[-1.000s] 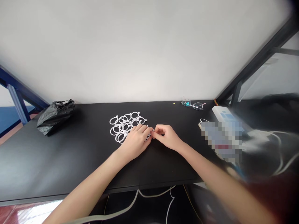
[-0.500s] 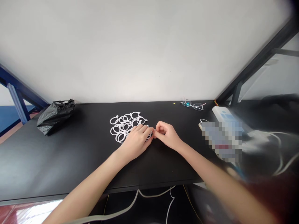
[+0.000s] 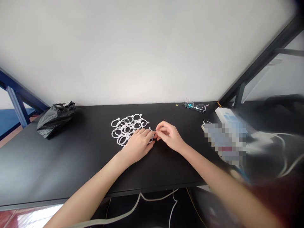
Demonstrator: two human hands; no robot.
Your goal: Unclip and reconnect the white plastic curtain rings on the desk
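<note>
White plastic curtain rings point(image 3: 128, 125) with small eyelets lie in an overlapping heap on the black table, left of centre. My left hand point(image 3: 140, 142) rests over the heap's right side, its fingers curled. Part of one white ring shows beneath its fingertips, at the edge of the heap. Close to those fingertips, my right hand point(image 3: 169, 135) has thumb and forefinger pinched together. Whatever sits in that pinch is too small and too covered to make out. The fingertips of both hands meet or nearly meet just right of the rings.
A crumpled black plastic bag point(image 3: 57, 118) lies at the far left. Eyeglasses point(image 3: 195, 106) rest near the wall. At the right are a white box point(image 3: 226, 115), a blurred-out phone-like object point(image 3: 223, 144) and pale cables. More cables point(image 3: 140, 198) hang below the table's front edge.
My right hand's fingers have shifted slightly, with the forefinger raised a little and the fingers less tightly curled. My left hand and the heap of rings stay nearly where they were.
</note>
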